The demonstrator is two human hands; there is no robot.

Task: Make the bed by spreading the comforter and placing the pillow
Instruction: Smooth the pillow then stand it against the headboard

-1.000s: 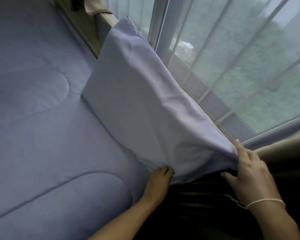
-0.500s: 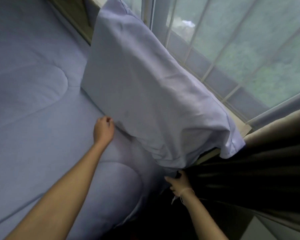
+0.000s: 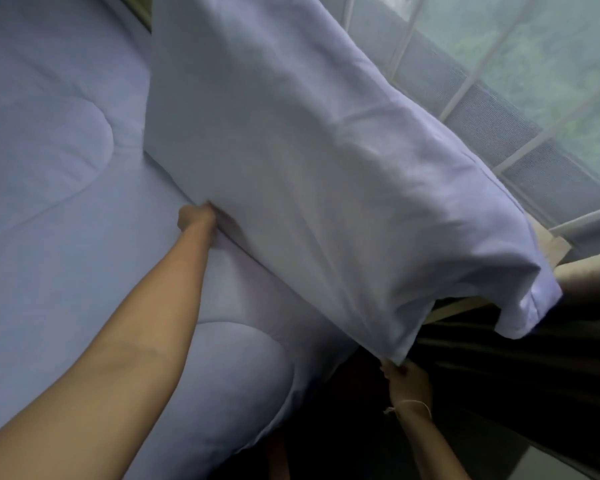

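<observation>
Beside the window (image 3: 534, 81), a pillow (image 3: 309, 174) leaned over the spread comforter (image 3: 49, 168); left hand (image 3: 196, 216) and right hand (image 3: 407, 379) each pinched its lower edge, fingers curled. Loose fabric might slip, dropping it behind the bed

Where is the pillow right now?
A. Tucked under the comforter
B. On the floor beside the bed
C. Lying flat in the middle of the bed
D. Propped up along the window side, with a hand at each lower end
D. The pillow leans against the window, above the comforter; the left hand grips its lower edge and the right hand holds its bottom corner.
</observation>
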